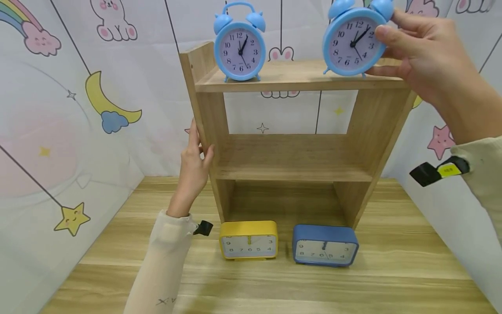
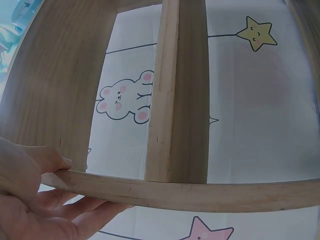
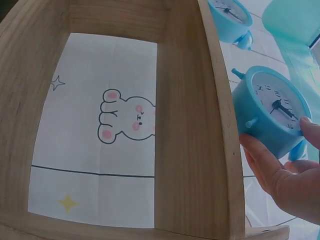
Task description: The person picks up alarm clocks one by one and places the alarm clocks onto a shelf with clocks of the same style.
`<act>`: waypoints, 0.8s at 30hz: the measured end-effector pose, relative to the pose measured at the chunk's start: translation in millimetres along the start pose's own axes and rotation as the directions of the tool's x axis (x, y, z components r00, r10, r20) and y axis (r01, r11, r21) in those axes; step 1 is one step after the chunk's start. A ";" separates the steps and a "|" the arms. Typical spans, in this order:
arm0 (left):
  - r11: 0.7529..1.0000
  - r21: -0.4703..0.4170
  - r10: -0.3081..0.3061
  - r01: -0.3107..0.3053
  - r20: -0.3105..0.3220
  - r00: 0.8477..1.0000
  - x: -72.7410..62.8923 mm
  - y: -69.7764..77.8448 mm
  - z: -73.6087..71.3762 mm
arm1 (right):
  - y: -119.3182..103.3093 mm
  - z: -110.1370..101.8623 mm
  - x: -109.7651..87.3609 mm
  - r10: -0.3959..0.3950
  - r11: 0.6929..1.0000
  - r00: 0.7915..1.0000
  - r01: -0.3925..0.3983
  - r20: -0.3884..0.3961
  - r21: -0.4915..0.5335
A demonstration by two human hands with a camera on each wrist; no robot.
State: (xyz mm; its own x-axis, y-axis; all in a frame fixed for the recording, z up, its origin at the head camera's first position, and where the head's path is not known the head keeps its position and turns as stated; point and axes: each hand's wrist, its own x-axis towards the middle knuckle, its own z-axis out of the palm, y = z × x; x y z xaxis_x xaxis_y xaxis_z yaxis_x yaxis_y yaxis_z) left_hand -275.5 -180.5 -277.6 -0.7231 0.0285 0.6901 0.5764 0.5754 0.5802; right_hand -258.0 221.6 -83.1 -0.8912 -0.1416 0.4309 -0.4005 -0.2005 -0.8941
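Note:
A light blue twin-bell alarm clock (image 1: 351,46) is in my right hand (image 1: 439,61), thumb on the rim of its face and fingers around its side. It stands upright at the right of the top board of a wooden shelf (image 1: 294,157); I cannot tell whether its feet touch the board. A matching light blue alarm clock (image 1: 240,52) stands at the left on that board. With my left hand (image 1: 195,168) I grip the shelf's left side panel. In the left wrist view the thumb (image 2: 52,159) lies inside the panel edge, the fingers (image 2: 95,212) outside.
On the wooden table (image 1: 251,288), in front of the shelf's base, stand a yellow rectangular clock (image 1: 249,226) and a blue rectangular clock (image 1: 325,232), side by side with a gap between. A white patterned backdrop (image 1: 98,152) surrounds the table at the back and sides.

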 end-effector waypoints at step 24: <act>1.000 0.006 0.011 -0.011 -0.006 1.000 -0.4 -0.1 0.1 | 1.8 -5.9 18.2 0.090 0.992 0.996 -0.091 -0.013 -0.091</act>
State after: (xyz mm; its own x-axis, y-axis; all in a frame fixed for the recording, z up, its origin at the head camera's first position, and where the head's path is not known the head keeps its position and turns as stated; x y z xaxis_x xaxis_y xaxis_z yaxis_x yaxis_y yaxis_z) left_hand -275.3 -180.5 -278.0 -0.7141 0.0300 0.6994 0.5823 0.5800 0.5697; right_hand -276.2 224.4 -77.5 -0.9264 -0.1470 0.3467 -0.3353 -0.0975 -0.9371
